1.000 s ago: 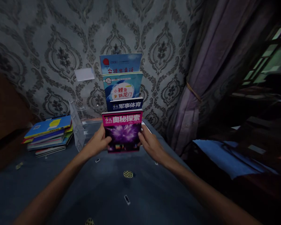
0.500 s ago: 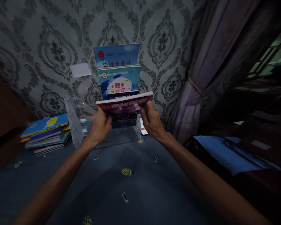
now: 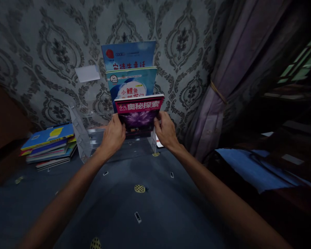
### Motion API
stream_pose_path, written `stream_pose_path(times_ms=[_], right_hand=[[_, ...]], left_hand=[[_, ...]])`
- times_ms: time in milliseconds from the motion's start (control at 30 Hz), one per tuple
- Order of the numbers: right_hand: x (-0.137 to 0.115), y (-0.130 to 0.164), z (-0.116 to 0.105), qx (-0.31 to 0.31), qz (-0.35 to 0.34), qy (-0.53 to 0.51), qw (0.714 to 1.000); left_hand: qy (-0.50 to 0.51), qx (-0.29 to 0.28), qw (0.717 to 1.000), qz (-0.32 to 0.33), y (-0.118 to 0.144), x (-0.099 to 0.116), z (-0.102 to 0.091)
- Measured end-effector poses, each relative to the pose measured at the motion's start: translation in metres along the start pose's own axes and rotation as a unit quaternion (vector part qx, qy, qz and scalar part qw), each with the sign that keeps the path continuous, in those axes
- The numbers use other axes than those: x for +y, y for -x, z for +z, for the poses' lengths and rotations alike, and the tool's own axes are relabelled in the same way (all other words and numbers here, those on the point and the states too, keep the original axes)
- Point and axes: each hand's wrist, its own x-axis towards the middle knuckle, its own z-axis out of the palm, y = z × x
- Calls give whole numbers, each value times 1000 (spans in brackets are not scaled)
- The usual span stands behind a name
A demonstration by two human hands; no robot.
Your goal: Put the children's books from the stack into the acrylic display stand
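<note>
A pink and purple magazine [image 3: 139, 112] stands upright at the front of a clear acrylic rack [image 3: 86, 138], held from both sides. My left hand [image 3: 114, 135] grips its left edge and my right hand [image 3: 165, 131] grips its right edge. Behind it a light blue book with a white circle [image 3: 131, 84] and a darker blue book [image 3: 128, 55] rise in higher tiers of the rack. The dark blue book seen earlier is hidden behind the magazine.
A stack of several books [image 3: 49, 145] lies at the left on the blue patterned cloth [image 3: 134, 204]. Patterned wallpaper [image 3: 54, 52] with a white card [image 3: 87, 73] stands behind. A purple curtain [image 3: 230, 69] hangs at the right, over a blue cloth [image 3: 254, 169].
Both hands lifted the magazine from low in front of the rack, tipped it flat, then stood it upright again higher up, over the dark blue book.
</note>
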Motion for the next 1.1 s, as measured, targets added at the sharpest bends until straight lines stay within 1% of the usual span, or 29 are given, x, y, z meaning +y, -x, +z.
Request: stream_pose_path(times_ms=[100, 200, 300, 500, 667, 933, 1100], right_hand=[[5, 2, 8, -4, 20, 21, 1000], [8, 6, 14, 3, 42, 15, 999], [12, 9, 18, 14, 62, 3, 998], [18, 1, 24, 15, 58, -3, 998], [19, -6, 24, 18, 73, -17, 997], [21, -9, 23, 21, 60, -5, 998], [24, -8, 23, 15, 67, -11, 998]], left_hand=[[-105, -69, 990, -63, 0, 10, -3], [-166, -111, 976, -86, 0, 17, -5], [-189, -129, 969, -92, -2, 18, -6], [-195, -167, 960, -115, -5, 17, -7], [-180, -182, 959, -123, -7, 18, -7], [-182, -184, 958, -127, -9, 19, -5], [-183, -188, 957, -124, -8, 19, -5]])
